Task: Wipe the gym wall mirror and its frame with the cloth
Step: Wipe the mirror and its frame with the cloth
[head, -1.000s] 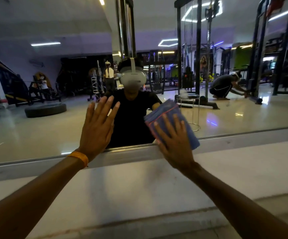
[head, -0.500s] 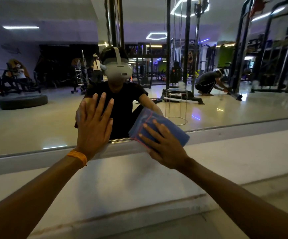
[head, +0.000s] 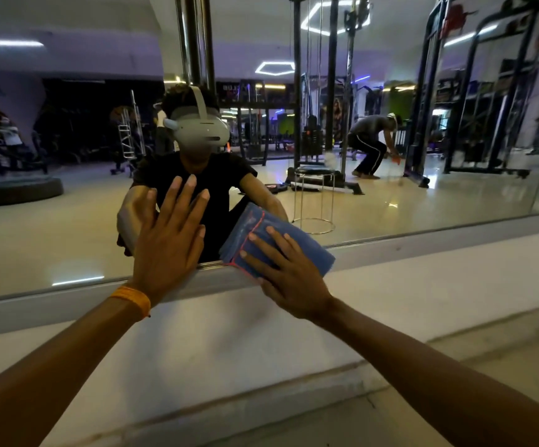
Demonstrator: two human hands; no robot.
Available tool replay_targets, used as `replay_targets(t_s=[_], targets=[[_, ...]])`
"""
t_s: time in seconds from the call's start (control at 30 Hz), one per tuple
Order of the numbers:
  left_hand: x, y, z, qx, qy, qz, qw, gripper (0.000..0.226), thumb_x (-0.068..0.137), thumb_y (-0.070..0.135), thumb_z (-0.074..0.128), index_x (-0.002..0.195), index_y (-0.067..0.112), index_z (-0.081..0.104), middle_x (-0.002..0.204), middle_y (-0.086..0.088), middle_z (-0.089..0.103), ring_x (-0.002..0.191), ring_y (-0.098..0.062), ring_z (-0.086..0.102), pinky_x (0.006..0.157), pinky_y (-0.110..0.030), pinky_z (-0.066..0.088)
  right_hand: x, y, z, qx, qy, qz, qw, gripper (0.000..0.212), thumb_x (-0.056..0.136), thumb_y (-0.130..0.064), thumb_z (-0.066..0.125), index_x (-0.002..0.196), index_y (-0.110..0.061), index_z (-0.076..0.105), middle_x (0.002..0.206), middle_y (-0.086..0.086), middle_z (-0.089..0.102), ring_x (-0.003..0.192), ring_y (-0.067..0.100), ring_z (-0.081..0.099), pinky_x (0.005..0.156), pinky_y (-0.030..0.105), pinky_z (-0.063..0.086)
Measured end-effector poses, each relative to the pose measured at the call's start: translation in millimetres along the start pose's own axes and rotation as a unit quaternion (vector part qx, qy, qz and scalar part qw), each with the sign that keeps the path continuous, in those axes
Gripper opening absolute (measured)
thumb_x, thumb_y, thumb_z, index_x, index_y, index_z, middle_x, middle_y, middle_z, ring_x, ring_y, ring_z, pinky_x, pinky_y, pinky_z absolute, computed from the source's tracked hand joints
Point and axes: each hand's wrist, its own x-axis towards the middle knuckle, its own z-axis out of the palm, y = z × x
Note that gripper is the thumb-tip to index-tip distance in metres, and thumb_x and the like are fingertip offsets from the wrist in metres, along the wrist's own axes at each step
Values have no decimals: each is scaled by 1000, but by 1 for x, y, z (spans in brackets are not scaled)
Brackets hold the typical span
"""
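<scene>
Right hand (head: 289, 279) spread flat, fingers apart, pressing folded blue cloth with red stitched edge (head: 263, 241) against lower edge of wall mirror (head: 423, 195) and grey metal frame (head: 439, 246). Left hand (head: 168, 243) open, palm flat on glass, gripping nothing.

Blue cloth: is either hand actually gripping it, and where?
Not gripped: the right hand presses the blue cloth flat, fingers spread over its lower part, at the mirror's bottom frame. The left hand holds nothing.

Across the middle of the frame, the left hand (head: 168, 243) and the right hand (head: 289, 279) on the cloth (head: 261, 240) are taking up the mirror's (head: 52, 227) lower edge. Bare glass is lying open to left and right, and the frame (head: 439, 243) is running clear toward the right.
</scene>
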Motion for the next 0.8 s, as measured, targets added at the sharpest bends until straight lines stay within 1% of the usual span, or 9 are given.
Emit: replay_targets(t_s=[0.13,0.27,0.4,0.47,0.53,0.6,0.67,0.73,0.8], targets=[[13,-1,-1,1,6,-17,1000,62,108,33,38,164,11,24,172,-15,14,160,-34,9,126,-63,11,-1,45,-20,-16,61,134,989,57,109,-41,37,161,-20,32,172,10,15,160,30,2,128,58,5],[31,0,-1,-1,15,-13,1000,62,108,35,36,164,11,21,172,-14,12,160,-34,8,127,-61,7,23,40,-24,19,171,356,918,61,111,-44,28,164,-14,23,173,13,6,160,33,-4,128,54,-3],[46,-2,1,12,25,0,1000,64,107,36,38,164,12,22,172,-13,14,160,-32,7,127,-61,7,44,-1,-10,0,83,234,969,59,110,-44,30,165,-25,20,174,8,4,160,33,-5,128,52,-6],[54,-7,-1,22,30,7,999,65,106,38,36,164,12,24,172,-14,15,160,-34,7,126,-62,9,49,30,-21,0,104,213,971,59,110,-44,31,164,-23,24,173,8,8,160,30,-2,128,53,-2],[62,-14,-3,33,30,17,999,67,104,42,34,164,13,25,172,-13,15,160,-35,8,126,-63,7,62,76,-39,-27,178,314,932,62,111,-49,22,163,-17,26,173,11,10,160,32,-1,127,58,4],[73,-20,-9,40,31,29,998,68,104,46,31,164,14,24,172,-14,15,159,-36,9,126,-64,6,84,111,-62,-56,237,455,857,75,108,-59,3,163,-13,25,171,16,14,159,37,4,124,63,13],[89,-27,-16,42,38,29,998,68,105,49,28,163,13,26,171,-15,16,159,-37,10,124,-67,7,110,107,-69,-60,267,516,812,84,104,-61,-6,162,-9,25,170,18,16,158,39,9,124,63,14],[108,-33,-22,49,46,18,998,70,104,50,28,163,12,27,171,-15,15,159,-38,10,125,-66,5,122,69,-57,-45,239,427,871,73,108,-55,6,163,-11,24,172,16,11,159,39,4,127,60,6],[122,-37,-26,62,52,15,997,70,104,49,29,163,11,25,172,-14,14,159,-36,8,126,-61,-1,110,31,-39,-43,155,244,956,60,109,-46,25,164,-20,23,173,9,5,160,35,0,128,57,0]])
